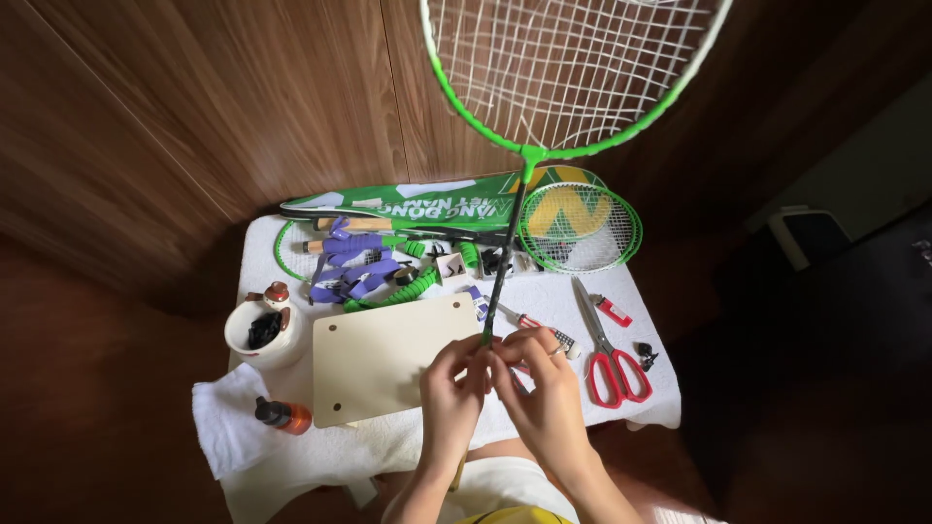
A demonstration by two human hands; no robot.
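Gripping green racket [573, 68] shaft upright, left hand [451, 393] and right hand [544, 388] fingers closed around it

Racket bag: a long, flat green cover [408, 206] with white and yellow panels and white lettering is laid along the far edge of the table [641, 301].
Bottle label: an orange band is seen on a small dark-capped bottle [283, 415], lying near the table's front left corner.
Screens and signs: none are seen.
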